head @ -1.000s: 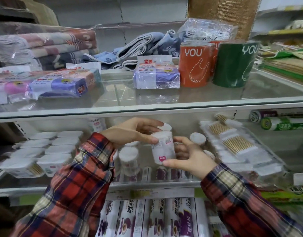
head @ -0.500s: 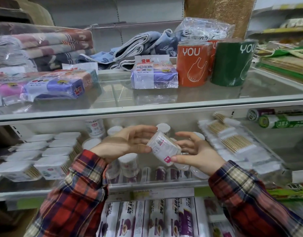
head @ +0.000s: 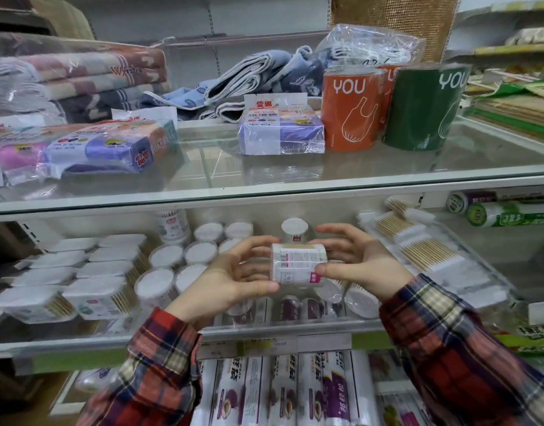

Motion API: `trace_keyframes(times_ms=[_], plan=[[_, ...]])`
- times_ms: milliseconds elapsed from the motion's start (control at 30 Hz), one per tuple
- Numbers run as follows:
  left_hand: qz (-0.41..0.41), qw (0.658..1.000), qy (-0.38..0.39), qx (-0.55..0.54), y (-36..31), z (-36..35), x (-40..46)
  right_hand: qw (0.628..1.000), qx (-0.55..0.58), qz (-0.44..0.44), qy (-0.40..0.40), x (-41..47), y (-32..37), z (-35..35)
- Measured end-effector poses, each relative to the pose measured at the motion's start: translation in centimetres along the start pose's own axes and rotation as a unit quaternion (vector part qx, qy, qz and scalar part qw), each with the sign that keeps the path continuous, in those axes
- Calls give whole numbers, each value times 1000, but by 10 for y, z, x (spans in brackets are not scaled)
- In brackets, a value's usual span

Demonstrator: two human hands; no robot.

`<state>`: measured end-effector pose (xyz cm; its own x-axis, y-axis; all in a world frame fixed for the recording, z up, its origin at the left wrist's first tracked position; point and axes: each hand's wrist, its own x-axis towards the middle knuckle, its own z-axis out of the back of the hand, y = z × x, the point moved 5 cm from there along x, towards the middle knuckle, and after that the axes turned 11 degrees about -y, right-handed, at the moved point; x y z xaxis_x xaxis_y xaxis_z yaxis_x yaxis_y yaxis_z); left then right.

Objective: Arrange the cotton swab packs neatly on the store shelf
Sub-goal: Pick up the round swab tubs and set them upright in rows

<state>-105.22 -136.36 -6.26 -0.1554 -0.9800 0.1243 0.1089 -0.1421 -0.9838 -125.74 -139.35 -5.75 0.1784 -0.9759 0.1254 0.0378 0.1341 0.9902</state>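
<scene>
On the far left of the middle shelf (head: pixel 264 332) sit the square cotton swab boxes (head: pixel 95 295) in tidy rows, white lids up. Just beside them, further right, a cluster of round cotton swab tubs (head: pixel 169 256) stands upright, lids showing.

In front of that cluster the person's left hand (head: pixel 230 278) reaches in from a red plaid sleeve (head: pixel 154 373), palm turned to the right. Its grip is curled around one end of a cylindrical swab pack (head: pixel 297 265), thumb under it and fingers across the top. The pack lies on its side in the air, above the front row of tubs, barcode label facing out and wooden stems visible along its upper edge.

The right hand (head: pixel 361 262) meets the other end, thumb pinching the lower corner by the pink label while the other fingers spread loosely above and behind it.

Further right, flat swab bags (head: pixel 424 247) lie stacked at a slant. On the glass shelf above stand an orange roll (head: pixel 350 112) and a green roll (head: pixel 421 109).
</scene>
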Motion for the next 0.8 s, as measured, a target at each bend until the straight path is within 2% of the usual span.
trace_keyframes(times_ms=[267,367,467,667,800], plan=[[8,997,-40,-67,3,-5,-9,999,33,-14,-37,-2,-2,0],[6,996,-56,-75,3,-8,-10,992,85,-63,-63,-3,-10,-1],[7,995,-66,-76,6,-11,-11,983,136,-114,-54,-8,-19,-7],[28,993,-76,-83,17,-19,-10,990,88,-91,-57,-4,-13,-7],[33,996,-71,-47,14,-19,-7,996,41,-60,-52,8,2,-9]])
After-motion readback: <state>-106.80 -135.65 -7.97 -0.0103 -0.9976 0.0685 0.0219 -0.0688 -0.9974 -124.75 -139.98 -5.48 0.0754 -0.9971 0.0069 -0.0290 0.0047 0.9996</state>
